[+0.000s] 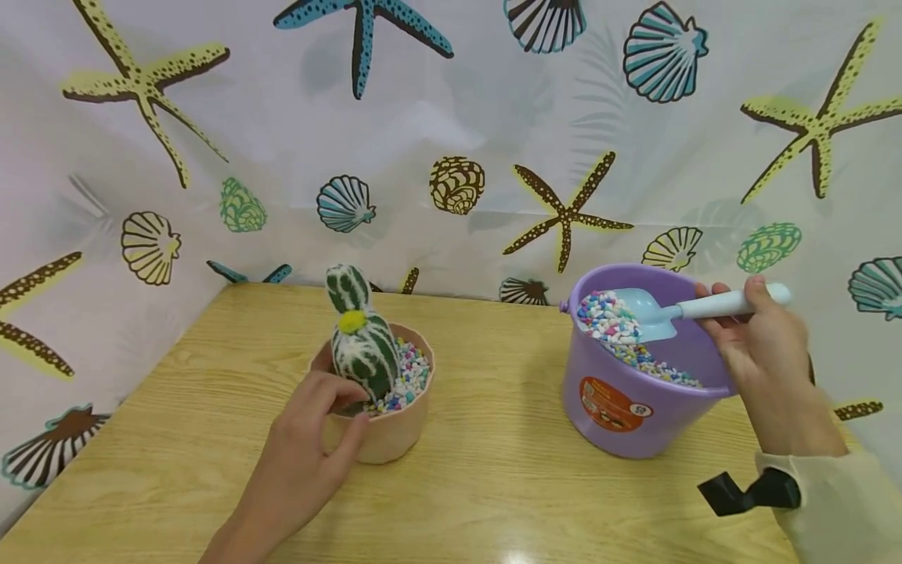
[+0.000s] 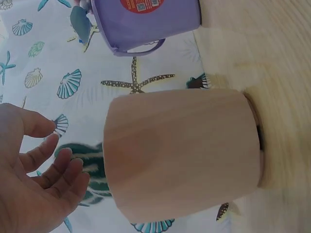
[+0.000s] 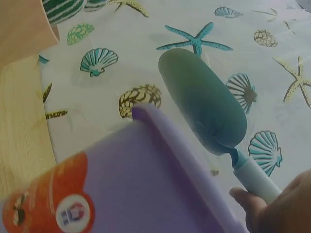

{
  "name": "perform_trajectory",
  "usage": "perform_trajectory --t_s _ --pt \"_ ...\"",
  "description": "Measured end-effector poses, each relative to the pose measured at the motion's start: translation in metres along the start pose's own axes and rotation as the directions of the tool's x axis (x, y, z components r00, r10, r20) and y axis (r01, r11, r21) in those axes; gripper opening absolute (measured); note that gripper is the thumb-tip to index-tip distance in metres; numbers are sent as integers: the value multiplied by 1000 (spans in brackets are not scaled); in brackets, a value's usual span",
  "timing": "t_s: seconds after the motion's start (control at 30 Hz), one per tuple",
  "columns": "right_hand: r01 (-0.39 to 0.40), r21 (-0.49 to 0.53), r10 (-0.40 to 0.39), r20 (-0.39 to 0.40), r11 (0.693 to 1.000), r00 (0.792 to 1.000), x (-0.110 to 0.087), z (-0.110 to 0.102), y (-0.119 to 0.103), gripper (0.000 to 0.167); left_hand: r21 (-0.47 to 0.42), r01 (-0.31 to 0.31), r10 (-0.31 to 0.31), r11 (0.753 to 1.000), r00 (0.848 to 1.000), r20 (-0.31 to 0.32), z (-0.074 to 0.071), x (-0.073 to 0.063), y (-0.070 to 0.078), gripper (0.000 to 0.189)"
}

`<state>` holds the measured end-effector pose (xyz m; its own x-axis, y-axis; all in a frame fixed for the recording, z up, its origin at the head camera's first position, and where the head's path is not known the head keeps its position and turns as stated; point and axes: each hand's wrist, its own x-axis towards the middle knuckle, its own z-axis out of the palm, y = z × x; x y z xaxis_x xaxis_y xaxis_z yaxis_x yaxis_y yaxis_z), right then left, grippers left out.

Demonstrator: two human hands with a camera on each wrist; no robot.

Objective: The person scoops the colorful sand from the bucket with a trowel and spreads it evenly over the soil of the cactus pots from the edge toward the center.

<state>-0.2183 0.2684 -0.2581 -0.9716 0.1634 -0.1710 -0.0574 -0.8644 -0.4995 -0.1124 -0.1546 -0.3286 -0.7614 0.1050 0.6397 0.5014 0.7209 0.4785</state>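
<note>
My right hand (image 1: 764, 345) grips the white handle of a light blue toy shovel (image 1: 651, 313), fingers under it and thumb on top. Small multicoloured pebbles (image 1: 609, 317) heap on the shovel's blade, which is over the mouth of a purple bucket (image 1: 627, 407). More pebbles lie inside the bucket. At the left, a green-and-white striped cactus (image 1: 362, 356) with a yellow flower stands in a peach pot (image 1: 395, 435), pebbles around its base. My left hand (image 2: 43, 170) is at the pot's near rim beside the cactus, fingers loosely bent with nothing between them.
Pot and bucket stand apart on a light wooden table (image 1: 486, 439). Behind and beside it hangs a white cloth (image 1: 409, 243) printed with starfish and shells. A black strap (image 1: 754, 493) is around the right cream sleeve (image 1: 831, 501).
</note>
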Motion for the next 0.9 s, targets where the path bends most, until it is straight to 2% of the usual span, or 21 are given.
perform_trajectory --t_s 0.2,0.3,0.43,0.57,0.67,0.8,0.9 --pt "-14 -15 15 59 1000 998 -6 6 15 54 4 48 -48 999 996 -71 0 -3 -19 16" --pt "-19 -31 21 64 999 998 -10 10 24 55 -22 105 -106 994 992 -65 -1 -1 -33 19" --pt "-28 -73 31 37 997 999 -15 15 37 53 -96 203 -200 975 979 34 -4 2 -50 34" --pt "-51 -62 53 33 997 998 -19 19 49 43 -169 265 -244 950 960 135 -5 6 -68 49" --pt "-59 -70 61 24 996 998 -22 22 56 44 -226 289 -243 930 947 212 -5 9 -82 58" --pt "-61 -86 62 4 994 998 -26 26 65 44 -289 314 -214 904 919 330 -7 12 -96 68" --pt "-56 -93 56 1 994 998 -29 28 71 34 -307 316 -182 897 900 396 -6 16 -102 74"
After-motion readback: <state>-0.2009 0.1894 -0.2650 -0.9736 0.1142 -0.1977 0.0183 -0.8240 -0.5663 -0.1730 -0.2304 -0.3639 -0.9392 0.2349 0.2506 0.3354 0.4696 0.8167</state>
